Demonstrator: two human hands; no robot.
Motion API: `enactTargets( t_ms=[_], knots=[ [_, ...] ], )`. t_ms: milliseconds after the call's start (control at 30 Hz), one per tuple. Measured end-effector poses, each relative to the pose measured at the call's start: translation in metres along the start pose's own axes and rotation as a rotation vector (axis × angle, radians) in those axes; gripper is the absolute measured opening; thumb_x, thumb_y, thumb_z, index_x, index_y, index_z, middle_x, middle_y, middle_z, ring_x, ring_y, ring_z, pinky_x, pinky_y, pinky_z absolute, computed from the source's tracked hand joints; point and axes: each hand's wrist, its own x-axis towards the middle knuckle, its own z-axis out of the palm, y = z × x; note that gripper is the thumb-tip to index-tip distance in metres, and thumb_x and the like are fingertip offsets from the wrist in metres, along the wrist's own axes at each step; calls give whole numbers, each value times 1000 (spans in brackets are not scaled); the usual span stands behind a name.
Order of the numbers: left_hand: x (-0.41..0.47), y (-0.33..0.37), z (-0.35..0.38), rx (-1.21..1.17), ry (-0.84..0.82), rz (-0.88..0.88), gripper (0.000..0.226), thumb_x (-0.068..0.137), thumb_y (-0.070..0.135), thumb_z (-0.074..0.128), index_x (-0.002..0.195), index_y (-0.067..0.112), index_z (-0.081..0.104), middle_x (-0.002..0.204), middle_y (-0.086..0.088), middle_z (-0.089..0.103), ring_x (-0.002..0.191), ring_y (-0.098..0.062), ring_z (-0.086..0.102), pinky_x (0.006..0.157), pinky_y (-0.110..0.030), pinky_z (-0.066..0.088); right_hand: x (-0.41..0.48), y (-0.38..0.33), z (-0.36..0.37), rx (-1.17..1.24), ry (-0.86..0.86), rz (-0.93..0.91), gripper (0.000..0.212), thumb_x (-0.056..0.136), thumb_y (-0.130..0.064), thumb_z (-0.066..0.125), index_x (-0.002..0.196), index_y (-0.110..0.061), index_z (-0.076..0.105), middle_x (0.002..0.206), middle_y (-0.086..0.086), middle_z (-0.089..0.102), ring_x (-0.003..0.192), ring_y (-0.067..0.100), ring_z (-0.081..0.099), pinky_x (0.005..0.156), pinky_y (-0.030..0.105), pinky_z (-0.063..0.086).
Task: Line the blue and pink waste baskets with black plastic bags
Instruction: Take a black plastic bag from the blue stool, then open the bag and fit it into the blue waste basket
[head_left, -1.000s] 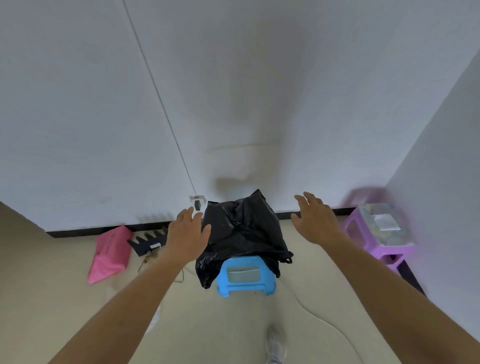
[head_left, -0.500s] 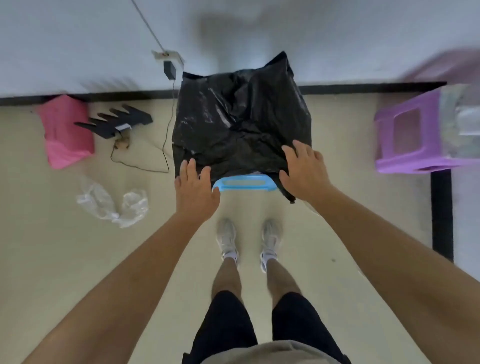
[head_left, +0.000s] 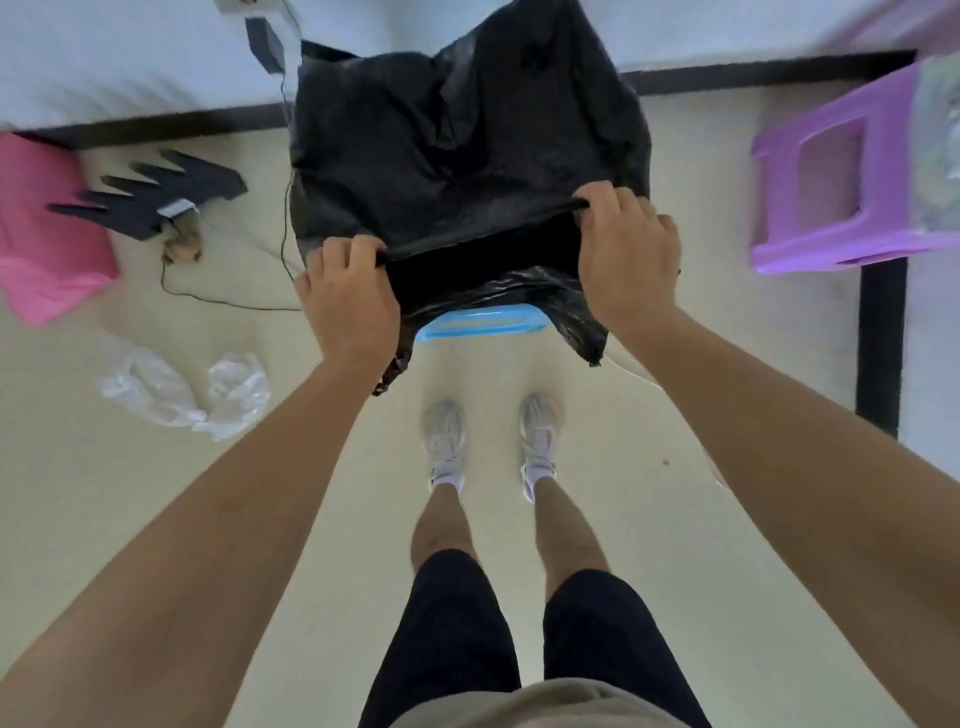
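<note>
A black plastic bag (head_left: 457, 135) covers the blue waste basket (head_left: 480, 323), of which only a strip of the near rim shows under the bag. My left hand (head_left: 349, 296) is shut on the bag's near edge at the left. At the right end of that edge, my right hand (head_left: 626, 249) grips it too. The edge runs taut between both hands, with a dark opening below it. The pink waste basket (head_left: 44, 234) lies on the floor at the far left, partly cut off by the frame.
A purple plastic stool (head_left: 841, 171) stands at the right by the wall. A black comb-shaped piece (head_left: 150, 197), a thin black cable (head_left: 228, 304) and crumpled clear plastic (head_left: 182, 389) lie on the floor at left. My feet (head_left: 488, 441) stand just behind the blue basket.
The view tilted down and closer. Both hands went from open, resting on the bag, to closed on its near edge, which they have pulled up and taut.
</note>
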Motion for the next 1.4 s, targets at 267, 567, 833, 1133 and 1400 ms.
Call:
enactTargets(
  t_ms=[267,567,833,1133,1400],
  knots=[
    [10,75,-122,-292,26,236,23,90,2,39,110,2,50,101,-16,59,93,-33,52,77,-42,40,-23,-2,-142,40,252,155,27,92,-7,44,115,-10,58,98,15,59,82,35,57,68,40,39],
    [-86,236,-200,-249,-142,989,36,83,40,62,99,10,49,85,-5,55,80,-25,55,65,-39,50,-248,90,-279,-129,348,579,51,89,-57,54,117,-14,54,98,11,55,79,28,59,53,36,52],
    [-306,381,-241,-252,-222,1664,23,86,29,63,95,15,48,84,-1,56,78,-19,55,59,-33,51,-538,110,-329,-162,514,1078,42,73,-3,66,106,-12,43,106,11,54,76,30,57,47,28,33],
    [-711,403,-228,-311,-307,2214,21,85,29,62,98,16,52,90,-3,62,79,-21,58,59,-31,50,-928,50,-350,-115,479,1855,34,92,-19,56,124,-20,49,114,4,58,93,26,62,67,35,48],
    [-1037,346,-227,-385,-538,2506,28,82,35,62,92,19,42,81,2,49,72,-21,51,57,-30,33,-1214,-30,-349,-75,668,2294,27,89,-13,52,116,-19,48,89,11,67,79,34,63,60,34,36]
  ],
)
